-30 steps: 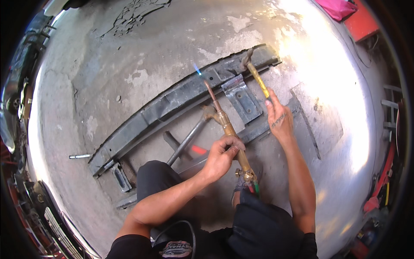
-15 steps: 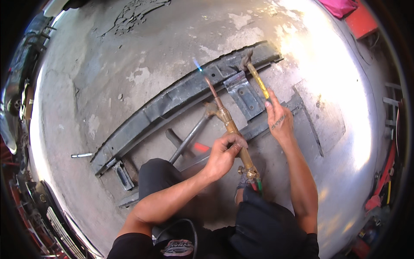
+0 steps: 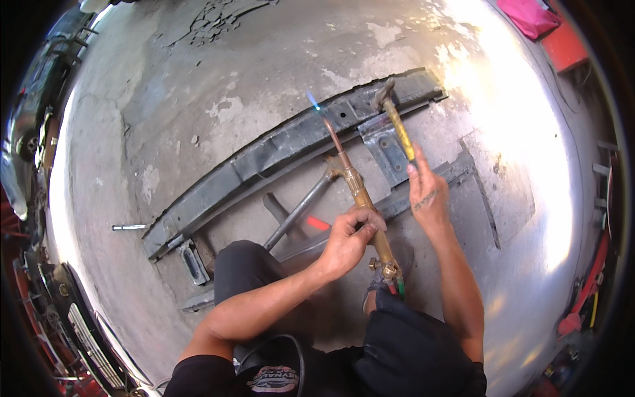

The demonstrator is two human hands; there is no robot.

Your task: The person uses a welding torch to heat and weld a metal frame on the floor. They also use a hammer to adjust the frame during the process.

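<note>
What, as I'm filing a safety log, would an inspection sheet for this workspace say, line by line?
Surface: worn concrete floor, patchy, with strong glare on the right.
Work items: torch lit, blue flame at its tip; hammer with yellow on its handle; long, curved metal beam on the floor.
Clutter: silver rod by the beam's left end; red strip nearer the person.
Hands: left hand grips the torch; right hand holds the hammer by its handle.
Cables: red hose and green hose at the torch's base; their further run is hidden.
Surroundings: pink cloth and red box at upper right.
</note>
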